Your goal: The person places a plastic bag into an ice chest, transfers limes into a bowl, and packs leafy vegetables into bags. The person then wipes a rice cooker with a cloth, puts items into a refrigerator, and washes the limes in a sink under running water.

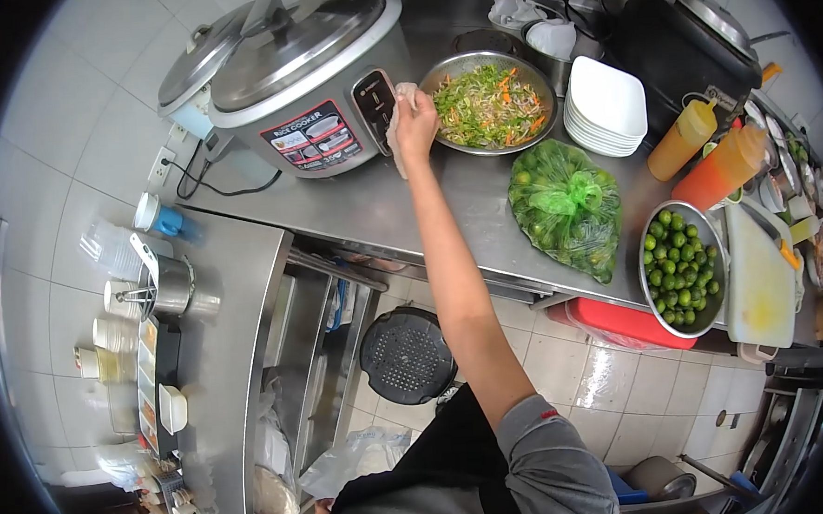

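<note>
My right hand [417, 126] is closed on a beige cloth [400, 144], beside the front control panel [377, 105] of a large silver rice cooker [319, 85]. The cloth hangs down along the cooker's side. Just right of the hand sits a metal bowl [546, 135] of shredded greens, sprouts and carrot [490, 104]. Only a small patch of my left hand [323, 510] shows at the lower edge, beside my apron; its fingers are hidden.
On the steel counter [469, 198] are a green bag of limes [567, 207], stacked white plates [606, 107], sauce bottles [684, 136], a bowl of limes [680, 266] and a cutting board [757, 276]. A side counter [221, 360] holds containers. A black perforated stool [405, 355] stands below.
</note>
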{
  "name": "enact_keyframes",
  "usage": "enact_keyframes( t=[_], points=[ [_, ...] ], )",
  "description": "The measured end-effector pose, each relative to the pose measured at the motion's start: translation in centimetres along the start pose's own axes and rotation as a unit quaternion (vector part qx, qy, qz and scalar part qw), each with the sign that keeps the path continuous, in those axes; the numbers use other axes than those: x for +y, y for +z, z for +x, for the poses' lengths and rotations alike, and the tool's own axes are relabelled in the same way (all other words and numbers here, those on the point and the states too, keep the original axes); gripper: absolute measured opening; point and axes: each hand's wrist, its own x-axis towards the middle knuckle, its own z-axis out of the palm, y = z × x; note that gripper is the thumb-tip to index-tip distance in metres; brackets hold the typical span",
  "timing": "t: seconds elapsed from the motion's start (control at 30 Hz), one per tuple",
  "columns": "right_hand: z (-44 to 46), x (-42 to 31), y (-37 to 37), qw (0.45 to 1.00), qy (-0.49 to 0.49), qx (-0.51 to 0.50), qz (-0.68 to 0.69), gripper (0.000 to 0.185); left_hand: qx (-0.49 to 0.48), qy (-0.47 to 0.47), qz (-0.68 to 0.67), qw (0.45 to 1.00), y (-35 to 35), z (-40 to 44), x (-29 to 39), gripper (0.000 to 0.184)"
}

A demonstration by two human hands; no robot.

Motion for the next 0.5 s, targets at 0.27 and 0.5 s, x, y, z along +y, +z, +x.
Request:
enact_keyframes(
  t=[0.27, 0.5],
  points=[
    [-0.4, -5.4, -3.7, 0.89, 0.305, -0.08, 0.33, 0.018, 0.021, -0.101, -0.05, 0.993, 1.1, -0.1, 1.3, 0.029],
    [0.5, -3.0, -1.1, 0.986, 0.154, -0.053, 0.035, 0.018, 0.028, -0.124, -0.086, 0.988, 3.0, -0.8, 0.8, 0.029]
  ],
)
